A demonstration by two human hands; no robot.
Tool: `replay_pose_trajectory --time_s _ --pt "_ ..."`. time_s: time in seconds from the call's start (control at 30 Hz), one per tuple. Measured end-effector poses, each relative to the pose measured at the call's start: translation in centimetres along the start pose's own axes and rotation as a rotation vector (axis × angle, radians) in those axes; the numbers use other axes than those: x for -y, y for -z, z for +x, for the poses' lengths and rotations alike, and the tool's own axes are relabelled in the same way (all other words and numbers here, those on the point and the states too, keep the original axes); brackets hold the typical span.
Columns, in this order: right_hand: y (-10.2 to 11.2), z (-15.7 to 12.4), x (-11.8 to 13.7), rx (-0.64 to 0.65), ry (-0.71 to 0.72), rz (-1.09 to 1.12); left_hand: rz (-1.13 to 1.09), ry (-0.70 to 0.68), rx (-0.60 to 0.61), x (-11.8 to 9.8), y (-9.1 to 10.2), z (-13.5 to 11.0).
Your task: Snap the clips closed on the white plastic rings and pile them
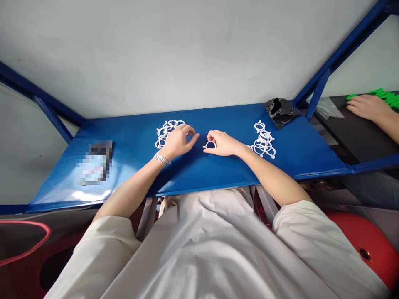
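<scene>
My right hand (222, 143) grips a white plastic ring (212, 142) with a small knob, between thumb and fingers, just above the blue table (199, 174). To its left is my left hand (177, 142), with thumb and index finger curved together in a pinch; whatever may be between the tips is too small to make out. Partly behind that hand lies a cluster of similar white rings (161, 132). Another pile of white rings (263, 143) rests on the table to the right, partly hidden by my right forearm.
A crumpled black plastic bag (280, 113) sits at the back right corner. On the left lies a pixelated, phone-like object (95, 162). Blue frame bars (330, 66) rise at both ends. Beyond the right one, another person's hand (368, 107) touches green pieces (388, 97).
</scene>
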State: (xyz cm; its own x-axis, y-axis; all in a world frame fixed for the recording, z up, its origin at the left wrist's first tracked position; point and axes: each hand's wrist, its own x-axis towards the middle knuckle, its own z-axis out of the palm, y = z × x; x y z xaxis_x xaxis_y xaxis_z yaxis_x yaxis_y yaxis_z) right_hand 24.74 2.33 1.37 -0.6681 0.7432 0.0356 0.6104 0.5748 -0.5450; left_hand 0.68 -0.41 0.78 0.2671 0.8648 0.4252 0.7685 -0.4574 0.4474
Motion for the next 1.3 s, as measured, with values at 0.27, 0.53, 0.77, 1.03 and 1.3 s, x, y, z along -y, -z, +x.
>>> replay_pose_trajectory --time_s 0.27,0.53,0.77,1.03,1.3 --pt "-1.7 0.5 0.8 -0.060 0.025 0.166 -0.399 -0.036 0.189 -2.4 -2.2 -1.3" --pt "-2.6 1.0 0.7 -0.052 -0.096 0.389 -0.513 0.017 0.309 -1.9 -1.7 -0.9" --pt "-2.5 0.3 2.1 0.056 -0.004 0.548 -0.821 0.082 0.434 -2.8 -0.8 -0.5" --pt "-2.2 0.0 3.3 0.025 0.039 0.688 -0.909 0.086 0.339 -4.0 -0.9 -0.9" --pt "-1.8 -0.2 3.4 0.068 0.081 0.741 -0.908 0.055 0.349 -4.7 -0.1 -1.4"
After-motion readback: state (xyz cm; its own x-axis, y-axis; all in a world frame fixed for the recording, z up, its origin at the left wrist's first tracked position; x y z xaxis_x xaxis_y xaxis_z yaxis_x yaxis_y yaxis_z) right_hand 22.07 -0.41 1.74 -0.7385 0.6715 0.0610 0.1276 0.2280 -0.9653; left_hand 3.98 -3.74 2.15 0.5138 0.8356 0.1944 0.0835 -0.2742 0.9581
